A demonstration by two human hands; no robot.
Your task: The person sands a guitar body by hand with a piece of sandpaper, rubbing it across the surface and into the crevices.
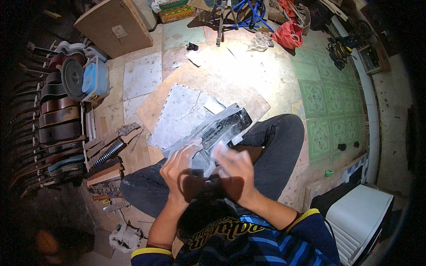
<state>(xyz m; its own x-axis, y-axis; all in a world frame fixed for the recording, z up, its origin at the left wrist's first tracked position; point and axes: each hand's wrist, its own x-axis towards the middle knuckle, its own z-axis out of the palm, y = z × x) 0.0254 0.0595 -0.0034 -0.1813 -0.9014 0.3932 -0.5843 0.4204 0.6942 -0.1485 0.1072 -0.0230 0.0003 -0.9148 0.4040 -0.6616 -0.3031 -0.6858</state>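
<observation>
Across my lap lies a long, dark, block-like piece (224,125) coated in pale dust, slanting away to the upper right. Its exact kind cannot be made out. My left hand (181,166) grips its near end, dusty fingers bent over the edge. On the right side of that end is my right hand (235,170), its fingers smeared by motion; whether it holds anything is unclear. Beneath the piece, a grey mat (177,111) with a notched edge rests on a brown board (151,104). A small white block (214,105) sits beside the piece's far side.
Several guitars (60,119) stand in a row at the left. Guitar necks (120,135) lie close by my left knee. A clear bin (101,80) holds a blue tub. At the far side are a red bag (287,35) and blue tubing (248,13). A white cabinet-like box (359,217) stands at the lower right.
</observation>
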